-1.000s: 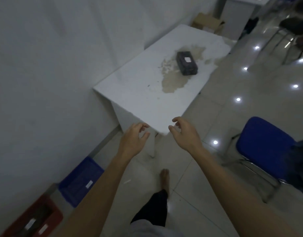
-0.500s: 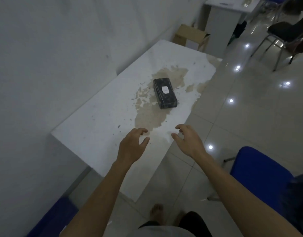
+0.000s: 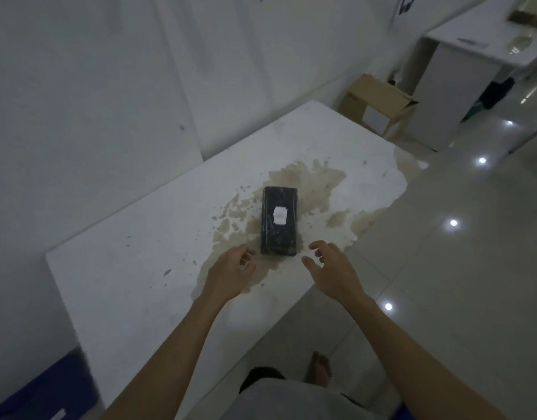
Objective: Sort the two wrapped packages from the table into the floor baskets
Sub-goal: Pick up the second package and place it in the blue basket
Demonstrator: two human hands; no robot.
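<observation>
One black wrapped package (image 3: 279, 221) with a white label lies flat on the white table (image 3: 133, 283), over a patch where the surface has peeled to brown. My left hand (image 3: 230, 272) hovers just short of the package's near left corner, fingers curled and apart, holding nothing. My right hand (image 3: 333, 269) is near the package's near right corner, fingers spread, also holding nothing. Neither hand touches the package. A blue floor basket (image 3: 40, 392) shows at the bottom left, partly hidden by the table.
A white wall runs along the table's left side. An open cardboard box (image 3: 379, 106) sits on the floor beyond the table, beside a second white table (image 3: 485, 50). Glossy tiled floor lies to the right. My bare foot (image 3: 320, 369) is below the table edge.
I have moved closer to the table; the package now sits directly in front of both hands, which have reached forward to either side of its near end. The blue chair has left the view.
</observation>
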